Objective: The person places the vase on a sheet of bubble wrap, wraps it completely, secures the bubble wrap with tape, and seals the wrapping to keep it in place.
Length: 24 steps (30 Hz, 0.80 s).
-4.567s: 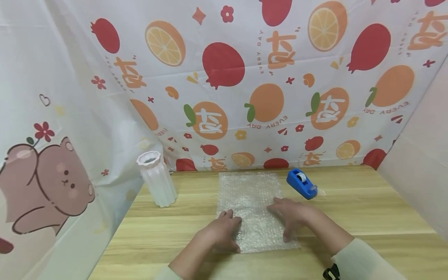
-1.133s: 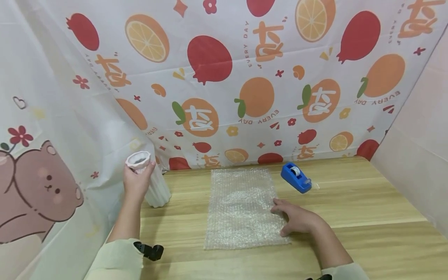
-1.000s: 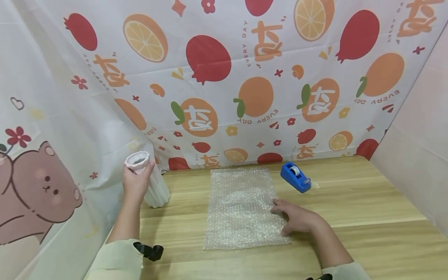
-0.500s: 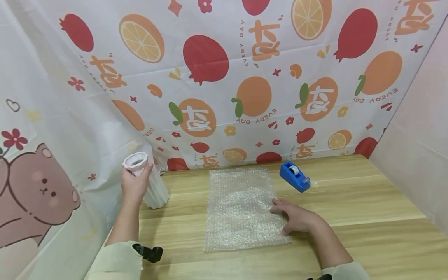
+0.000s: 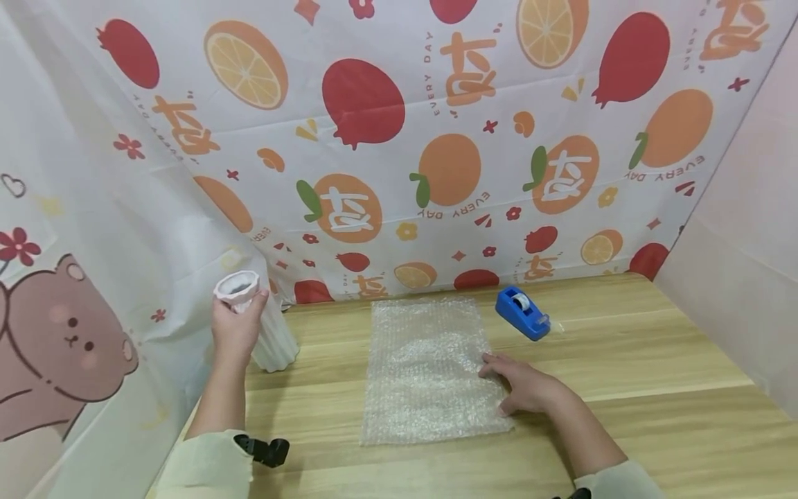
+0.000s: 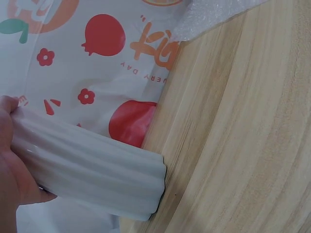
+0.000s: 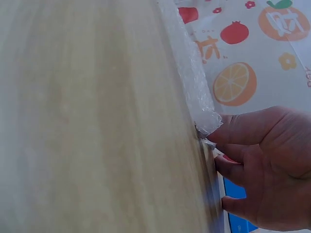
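Note:
A white fluted vase (image 5: 274, 339) stands on the table at the left, its open rim facing up. My left hand (image 5: 237, 329) grips it just below the rim, thumb on the near right side; in the left wrist view the vase's base (image 6: 158, 189) meets the wood. A sheet of clear bubble wrap (image 5: 430, 374) lies flat in the middle of the table. On its right edge rests my right hand (image 5: 526, 384), fingers spread. Its thumb (image 7: 243, 127) touches the wrap's edge in the right wrist view.
Behind the right hand sits a blue tape dispenser (image 5: 522, 313) with a short piece of tape at its front. Fruit-printed sheeting (image 5: 399, 173) hangs along the back and left of the wooden table (image 5: 642, 360).
My left hand has left the bubble wrap's left edge, moved left and taken hold of the vase. The right hand stays at the wrap's right edge. The head view has shifted slightly.

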Motion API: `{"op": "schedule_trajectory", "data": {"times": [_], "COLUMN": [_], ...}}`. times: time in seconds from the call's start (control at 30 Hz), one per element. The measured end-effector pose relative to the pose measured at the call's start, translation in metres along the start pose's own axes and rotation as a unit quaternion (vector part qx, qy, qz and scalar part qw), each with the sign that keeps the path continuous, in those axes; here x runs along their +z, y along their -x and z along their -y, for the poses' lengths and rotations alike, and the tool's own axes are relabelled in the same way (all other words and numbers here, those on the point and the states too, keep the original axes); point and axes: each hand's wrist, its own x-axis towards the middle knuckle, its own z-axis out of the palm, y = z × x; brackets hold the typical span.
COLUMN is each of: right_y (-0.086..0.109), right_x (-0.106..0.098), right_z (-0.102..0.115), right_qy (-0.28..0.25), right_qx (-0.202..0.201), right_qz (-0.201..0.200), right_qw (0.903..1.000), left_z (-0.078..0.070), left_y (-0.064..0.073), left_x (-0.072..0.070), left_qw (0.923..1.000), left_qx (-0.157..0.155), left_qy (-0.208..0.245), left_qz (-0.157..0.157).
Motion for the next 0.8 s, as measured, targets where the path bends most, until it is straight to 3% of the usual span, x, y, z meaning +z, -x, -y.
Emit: {"op": "schedule_trajectory", "data": {"times": [0.53, 0.8], "right_y": [-0.006, -0.002], "right_x": [0.003, -0.002], "right_z": [-0.005, -0.020], "right_qy": [-0.008, -0.006], "right_qx": [0.014, -0.039], "right_qz": [0.000, 0.023], "right_qw": [0.9999, 0.9989], "left_z": [0.003, 0.001], "left_y": [-0.002, -0.002], "left_x": [-0.003, -0.001], "left_qw": [1.0000, 0.9998], "left_qx": [0.000, -0.003], "left_qy": [0.002, 0.016], "left_qz": [-0.005, 0.005]}}
